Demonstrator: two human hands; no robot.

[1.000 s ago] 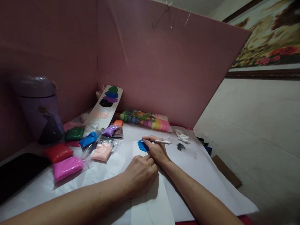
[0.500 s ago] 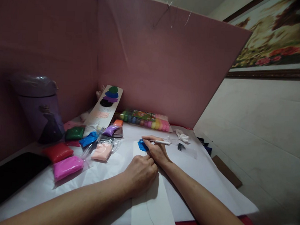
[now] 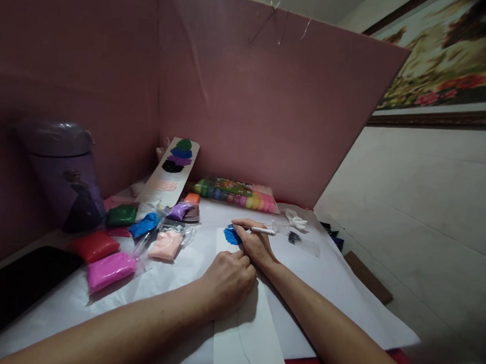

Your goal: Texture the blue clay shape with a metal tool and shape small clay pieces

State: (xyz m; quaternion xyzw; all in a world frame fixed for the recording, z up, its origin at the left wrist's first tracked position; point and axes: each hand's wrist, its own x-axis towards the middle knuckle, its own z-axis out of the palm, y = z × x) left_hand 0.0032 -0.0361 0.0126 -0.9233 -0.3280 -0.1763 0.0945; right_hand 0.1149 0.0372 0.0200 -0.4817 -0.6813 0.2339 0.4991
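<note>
A long white card (image 3: 249, 332) with a thin pencil line lies in front of me, and a patch of blue clay (image 3: 231, 234) covers part of its far end. My right hand (image 3: 257, 245) pinches a slim white pen-like tool (image 3: 262, 231), its fingertips beside the blue patch. The tool's working tip is hard to see. Lower on the card rests my left hand (image 3: 231, 281), fingers curled and pressed down next to my right wrist. Whatever may be under those fingers is hidden.
Bags of coloured clay, including pink (image 3: 111, 272) and peach (image 3: 165, 245), lie at left. Behind them lean a card with colour patches (image 3: 175, 168) and a long clay pack (image 3: 234, 194). A purple cup (image 3: 66, 179), black slab (image 3: 25, 285) and crumpled tissue (image 3: 296, 221) stand around.
The view has shifted very slightly. Both hands keep almost the same place and grip, and no other clear movement shows.
</note>
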